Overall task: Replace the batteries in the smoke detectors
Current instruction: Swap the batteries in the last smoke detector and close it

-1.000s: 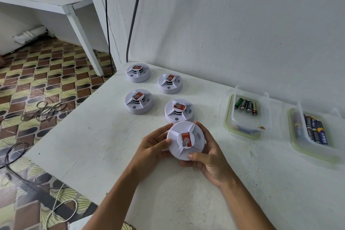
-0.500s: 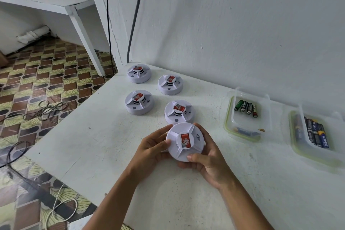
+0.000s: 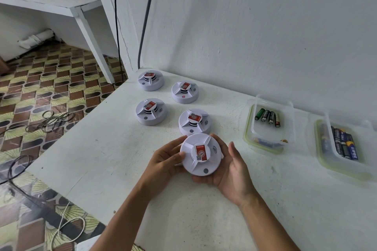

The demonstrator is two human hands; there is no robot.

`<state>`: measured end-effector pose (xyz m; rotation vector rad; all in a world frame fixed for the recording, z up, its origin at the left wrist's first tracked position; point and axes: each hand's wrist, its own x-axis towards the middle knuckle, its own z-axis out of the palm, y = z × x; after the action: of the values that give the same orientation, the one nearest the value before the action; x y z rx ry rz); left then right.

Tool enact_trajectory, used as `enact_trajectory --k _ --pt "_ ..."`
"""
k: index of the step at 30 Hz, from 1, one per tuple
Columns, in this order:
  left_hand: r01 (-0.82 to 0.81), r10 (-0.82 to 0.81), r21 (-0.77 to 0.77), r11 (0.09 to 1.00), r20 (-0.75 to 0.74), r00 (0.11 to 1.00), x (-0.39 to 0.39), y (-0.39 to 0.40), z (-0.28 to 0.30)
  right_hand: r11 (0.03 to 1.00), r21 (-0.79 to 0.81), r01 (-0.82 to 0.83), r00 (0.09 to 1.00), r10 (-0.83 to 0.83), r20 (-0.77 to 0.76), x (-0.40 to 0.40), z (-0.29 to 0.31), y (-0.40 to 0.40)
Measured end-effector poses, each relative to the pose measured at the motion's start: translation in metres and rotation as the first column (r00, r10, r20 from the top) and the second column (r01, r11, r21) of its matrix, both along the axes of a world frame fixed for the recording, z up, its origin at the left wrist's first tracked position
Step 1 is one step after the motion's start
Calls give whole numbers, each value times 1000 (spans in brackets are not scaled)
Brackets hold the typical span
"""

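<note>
Both hands (image 3: 166,162) (image 3: 230,171) cradle the smoke detector (image 3: 201,154) between them, fingers curled round its rim

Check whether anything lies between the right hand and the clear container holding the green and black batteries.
Nothing visible does: bare white table separates the right hand from the clear green-rimmed container, which sits open-topped.

White detectors (image 3: 201,154), red labels; green-rimmed containers (image 3: 268,123).
</note>
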<state>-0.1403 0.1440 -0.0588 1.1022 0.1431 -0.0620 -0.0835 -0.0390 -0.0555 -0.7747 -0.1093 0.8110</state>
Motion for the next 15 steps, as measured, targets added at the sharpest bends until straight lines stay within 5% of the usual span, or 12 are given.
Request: enact_trajectory --k 15 --pt "-14 13 27 1000 11 1000 -1 0 -2 998 -68 -17 1000 19 17 0 -1 1"
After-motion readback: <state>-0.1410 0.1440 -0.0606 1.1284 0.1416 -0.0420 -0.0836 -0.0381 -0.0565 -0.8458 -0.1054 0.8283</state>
